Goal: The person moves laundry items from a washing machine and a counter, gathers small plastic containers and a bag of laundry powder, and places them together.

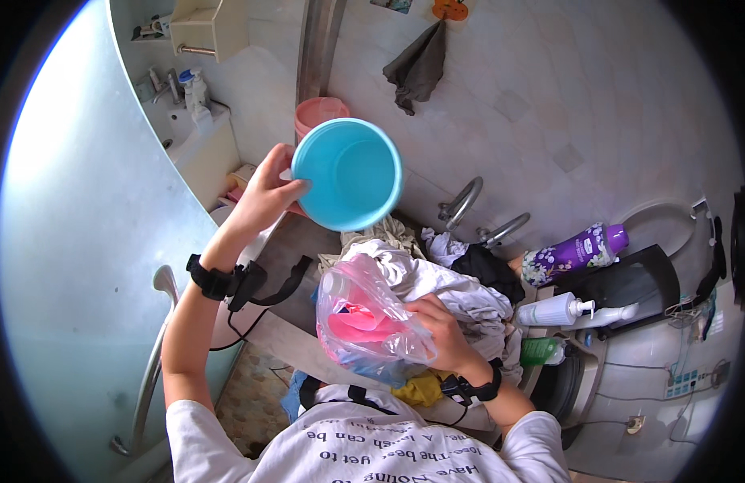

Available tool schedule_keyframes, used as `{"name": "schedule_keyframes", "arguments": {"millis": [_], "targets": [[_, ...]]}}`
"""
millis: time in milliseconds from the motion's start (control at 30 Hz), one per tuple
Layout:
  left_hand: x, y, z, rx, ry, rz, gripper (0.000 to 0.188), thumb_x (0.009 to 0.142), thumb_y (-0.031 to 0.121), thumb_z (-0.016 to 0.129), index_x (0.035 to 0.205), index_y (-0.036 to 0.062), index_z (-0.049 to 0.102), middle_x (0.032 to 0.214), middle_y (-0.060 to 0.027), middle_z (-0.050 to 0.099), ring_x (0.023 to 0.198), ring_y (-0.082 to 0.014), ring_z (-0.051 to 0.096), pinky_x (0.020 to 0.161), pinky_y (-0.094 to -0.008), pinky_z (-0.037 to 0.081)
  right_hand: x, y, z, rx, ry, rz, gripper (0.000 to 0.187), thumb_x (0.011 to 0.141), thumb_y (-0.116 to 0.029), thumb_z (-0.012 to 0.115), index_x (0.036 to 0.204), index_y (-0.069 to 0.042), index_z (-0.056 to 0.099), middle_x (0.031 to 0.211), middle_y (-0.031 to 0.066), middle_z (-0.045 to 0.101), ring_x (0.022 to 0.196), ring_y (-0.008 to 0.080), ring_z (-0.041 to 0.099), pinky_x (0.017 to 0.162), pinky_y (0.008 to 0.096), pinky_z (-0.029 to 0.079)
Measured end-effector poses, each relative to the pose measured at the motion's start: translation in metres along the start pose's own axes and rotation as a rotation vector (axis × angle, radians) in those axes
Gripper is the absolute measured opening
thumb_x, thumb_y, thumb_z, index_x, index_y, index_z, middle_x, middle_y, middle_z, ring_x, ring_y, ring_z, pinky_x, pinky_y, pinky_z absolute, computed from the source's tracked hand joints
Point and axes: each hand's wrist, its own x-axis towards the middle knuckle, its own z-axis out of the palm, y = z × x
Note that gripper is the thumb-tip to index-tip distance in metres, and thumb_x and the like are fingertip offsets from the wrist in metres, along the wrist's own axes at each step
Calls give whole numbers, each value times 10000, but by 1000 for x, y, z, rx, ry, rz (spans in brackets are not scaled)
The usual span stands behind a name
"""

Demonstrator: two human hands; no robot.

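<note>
My left hand [274, 189] grips the rim of a light-blue plastic bucket [350, 173], thumb on the near side. The bucket is tilted so its inside faces me, and nothing shows in it. Lower down, my right hand [445, 332] is closed on the edge of a clear plastic bag [364, 310]. Pink and blue things show through the bag, their kind unclear. Behind and beside the bag lies a heap of white and beige clothes [437, 278], with a dark garment [487, 272] at its right.
Two curved metal taps [462, 203] rise behind the clothes. To the right stand a purple bottle [577, 253], a white pump bottle [553, 309] and a green bottle [543, 351]. A pink bucket [320, 113] is behind the blue one. A glass panel [82, 266] curves along the left.
</note>
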Motion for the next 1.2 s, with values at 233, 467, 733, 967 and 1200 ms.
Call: {"name": "schedule_keyframes", "arguments": {"millis": [233, 467, 733, 967, 1200], "targets": [[-23, 27, 48, -178, -224, 189, 316, 817, 9, 557, 1095, 29, 407, 982, -41, 486, 882, -84, 514, 734, -232, 453, -8, -2, -1, -57, -27, 23, 266, 578, 12, 569, 842, 7, 539, 971, 122, 557, 885, 305, 512, 774, 364, 445], [-48, 46, 86, -361, -292, 179, 325, 839, 58, 567, 1099, 15, 377, 1038, -56, 465, 900, -87, 525, 714, -233, 475, -45, 21, 16, 44, -77, 196, 386, 730, -103, 577, 1114, -65, 556, 1073, 128, 562, 987, 290, 538, 874, 393, 405], [-66, 41, 102, -500, -386, 54, 352, 825, 61, 585, 1095, 4, 365, 1048, -71, 466, 887, -86, 540, 630, -191, 475, -31, 31, -20, -37, 157, 284, 413, 725, -124, 590, 1131, -68, 540, 1091, 133, 556, 994, 307, 533, 859, 389, 410], [-66, 33, 112, -606, -442, -27, 363, 823, 33, 572, 1109, 0, 351, 1040, -71, 464, 918, -97, 540, 667, -206, 483, 11, 57, -98, -82, 556, 392, 411, 712, -115, 593, 1116, -64, 540, 1087, 132, 554, 989, 309, 531, 855, 391, 411], [-60, 31, 115, -703, -467, -65, 360, 830, 27, 584, 1103, 3, 349, 1047, -66, 467, 939, -103, 532, 719, -214, 468, -2, 46, -92, -97, 441, 405, 409, 698, -107, 597, 1100, -60, 539, 1082, 130, 552, 985, 311, 529, 851, 393, 413]]}}
